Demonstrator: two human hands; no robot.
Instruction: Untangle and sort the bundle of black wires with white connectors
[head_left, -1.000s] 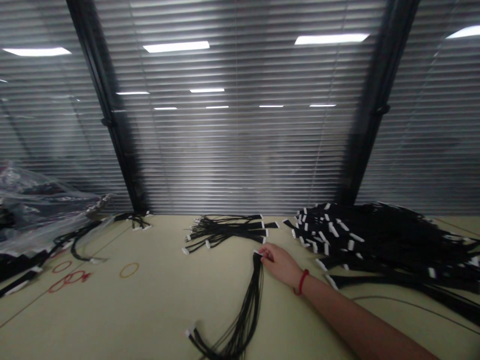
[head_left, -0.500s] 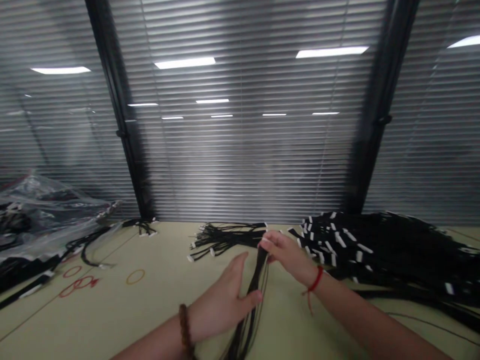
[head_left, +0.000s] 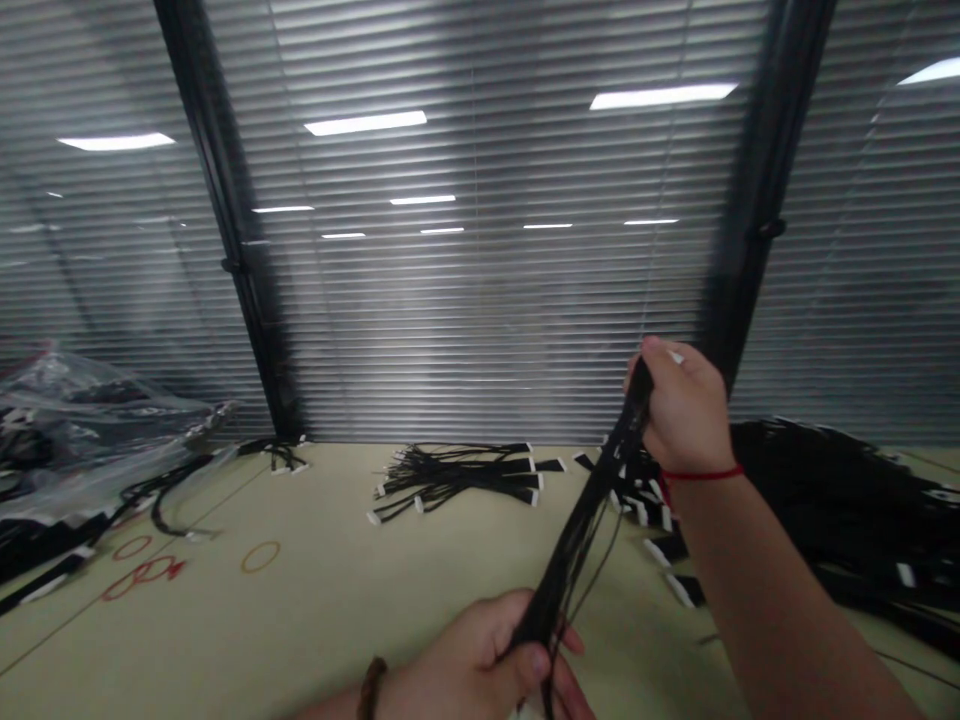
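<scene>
A bundle of thin black cables (head_left: 589,505) stretches diagonally between my two hands, above the table. My right hand (head_left: 682,405) is raised in front of the blinds, its fingers closed round the upper end, where a bit of white shows. Lower down, my left hand (head_left: 510,655) wraps round the same bundle, thumb across the front. A few loose strands hang from its right side. Below my left hand the lower end is mostly hidden. Beyond the hands lies a small group of short black cables (head_left: 465,475) with white connectors.
A large heap of black cables with white ends (head_left: 847,500) covers the table's right side. At the left lie clear plastic bags (head_left: 127,430) with black cables, red rubber bands (head_left: 150,570) and a yellow band (head_left: 260,557). Window blinds (head_left: 480,300) rise behind the table (head_left: 315,620).
My right hand has risen and moved right, pulling the bundle's upper end along. My left hand, open beside the bundle before, has moved lower and closed round it.
</scene>
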